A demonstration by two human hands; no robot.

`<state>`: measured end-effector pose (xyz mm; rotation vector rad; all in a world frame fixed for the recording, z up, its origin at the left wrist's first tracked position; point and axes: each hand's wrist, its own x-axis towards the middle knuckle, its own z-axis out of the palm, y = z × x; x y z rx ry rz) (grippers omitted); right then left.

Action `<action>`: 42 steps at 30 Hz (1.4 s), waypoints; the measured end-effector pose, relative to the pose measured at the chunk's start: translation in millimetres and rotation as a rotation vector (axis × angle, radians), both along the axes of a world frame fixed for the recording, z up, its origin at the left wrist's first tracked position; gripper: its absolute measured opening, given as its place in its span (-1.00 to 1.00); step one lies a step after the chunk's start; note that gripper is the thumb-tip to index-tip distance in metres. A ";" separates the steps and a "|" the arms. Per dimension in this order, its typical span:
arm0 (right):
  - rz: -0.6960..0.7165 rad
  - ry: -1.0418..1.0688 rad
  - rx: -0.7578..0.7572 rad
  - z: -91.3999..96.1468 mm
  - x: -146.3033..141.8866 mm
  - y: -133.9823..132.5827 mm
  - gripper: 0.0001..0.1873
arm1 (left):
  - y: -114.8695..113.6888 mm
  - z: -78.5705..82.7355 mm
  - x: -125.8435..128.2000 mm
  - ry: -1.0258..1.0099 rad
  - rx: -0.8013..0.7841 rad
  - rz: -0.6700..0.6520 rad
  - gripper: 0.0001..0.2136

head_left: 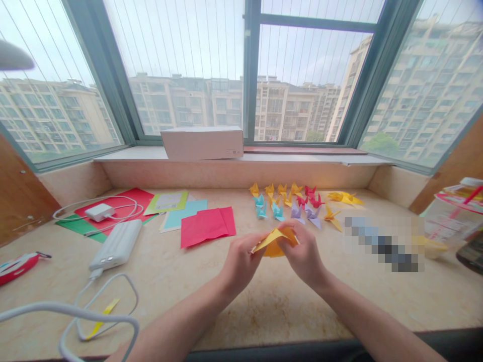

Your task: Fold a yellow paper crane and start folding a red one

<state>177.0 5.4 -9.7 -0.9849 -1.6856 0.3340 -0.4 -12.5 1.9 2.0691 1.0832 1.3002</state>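
Counting the origami cranes (287, 203) along the back of this stone counter (271, 306); I get about sixteen, anyone else?

> Same-ish; three teal, two purple, roughly three red, and the rest yellow or orange; a few overlap, so I can't swear to it.

What about the hands?

> Both are closed in narrow pinches, not spread wide; the left hand (239, 264) and right hand (302, 246) grip one folded yellow-orange paper (273, 243) between them, just above the counter; they're nearly touching.

Loose paper?

> Five or so sheets, left of the hands: a red sheet (116, 203), a green sheet (81, 226), a light blue sheet (184, 213), a yellow-green sheet (166, 202), and a pinkish-red pile (207, 226) that may be two sheets; that pile's the nearest.

Room to move?

> Decent; the cranes sit well beyond the hands, the white power bank (115, 245) is off left, and a blurred object (381, 244) is off right; the forearms cross the counter's near edge, with stone showing on both sides.
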 end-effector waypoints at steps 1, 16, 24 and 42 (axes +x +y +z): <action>0.000 0.013 -0.007 -0.9 0.1 0.0 -0.89 | 0.2 -0.4 0.1 -0.002 -0.005 -0.001 -0.74; 0.334 -0.051 0.210 7.6 9.8 4.5 -0.61 | 6.4 5.0 -1.8 -0.451 -0.334 -0.105 -0.77; 0.311 -0.038 0.178 7.6 12.9 6.4 -0.57 | 10.7 5.8 -2.4 -0.498 -0.379 -0.204 -0.73; 0.229 -0.104 0.210 10.6 14.3 7.4 -0.55 | 13.8 -0.2 -0.4 -0.726 -0.545 -0.313 -0.57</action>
